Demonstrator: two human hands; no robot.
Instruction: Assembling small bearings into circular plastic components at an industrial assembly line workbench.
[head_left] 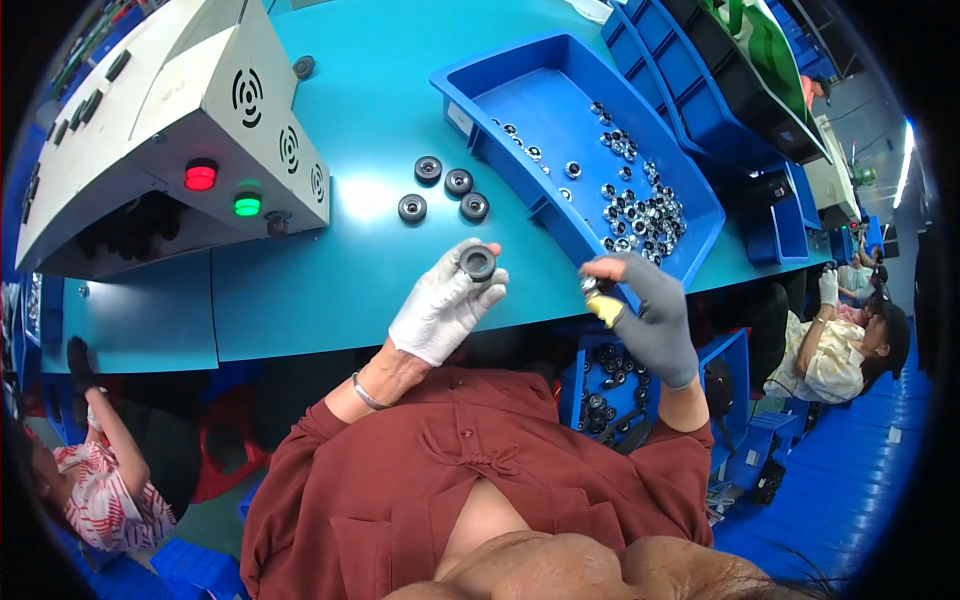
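My left hand [436, 312], in a white glove, holds a round black wheel-like ring [478, 263] between thumb and fingers above the table's near edge. To its right, my right hand [660, 322] wears a grey glove with bare fingertips and a yellow patch at the thumb. Its thumb and forefinger pinch a small shiny metal part [588, 285], apart from the black ring. Beyond my left hand, several black wheels [459, 181] with metal centres lie grouped on the teal table [370, 285].
A blue tray [500, 165] of loose shiny metal parts [655, 215] stands right of the wheels. Left is a white machine [185, 125] with red and green lights. A blue bin [572, 385] of black parts sits below the table edge. Other people sit at both sides.
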